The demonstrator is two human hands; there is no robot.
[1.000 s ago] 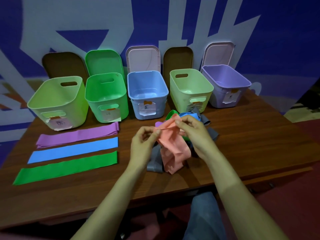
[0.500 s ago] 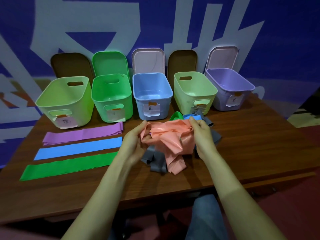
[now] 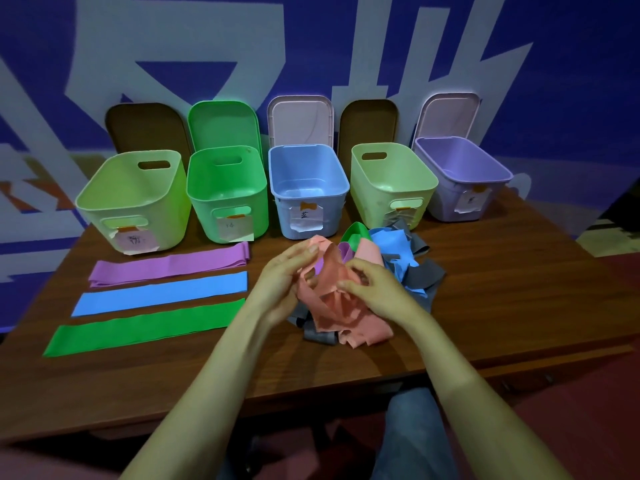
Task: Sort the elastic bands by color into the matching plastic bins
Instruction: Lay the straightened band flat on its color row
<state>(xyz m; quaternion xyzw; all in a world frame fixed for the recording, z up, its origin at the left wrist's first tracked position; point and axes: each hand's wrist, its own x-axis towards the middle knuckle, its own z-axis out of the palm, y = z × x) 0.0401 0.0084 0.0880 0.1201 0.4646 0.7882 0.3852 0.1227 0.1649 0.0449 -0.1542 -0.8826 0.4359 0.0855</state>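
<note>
A crumpled salmon-pink band [image 3: 341, 308] lies on top of a tangled pile of blue [image 3: 393, 242], grey [image 3: 427, 275], green [image 3: 356, 233] and purple bands at the table's middle. My left hand [image 3: 284, 277] pinches its left edge. My right hand [image 3: 374, 287] grips its right side. Three bands lie flat to the left: purple [image 3: 169, 266], blue [image 3: 161, 294], green [image 3: 145, 327]. Along the back stand the bins: light green [image 3: 133, 199], green [image 3: 227, 195], blue [image 3: 306, 188], pale green [image 3: 393, 183], lilac [image 3: 462, 176].
Bin lids lean against the blue wall behind the bins: brown [image 3: 145, 128], green [image 3: 223, 124], pink [image 3: 299, 119], brown [image 3: 369, 124], pink [image 3: 450, 114]. The wooden table [image 3: 519, 289] ends close to my knee [image 3: 412, 434].
My hands have lowered the pink band back toward the pile and shifted their hold; the right hand has come down onto its right side, the left hand holds the upper left edge.
</note>
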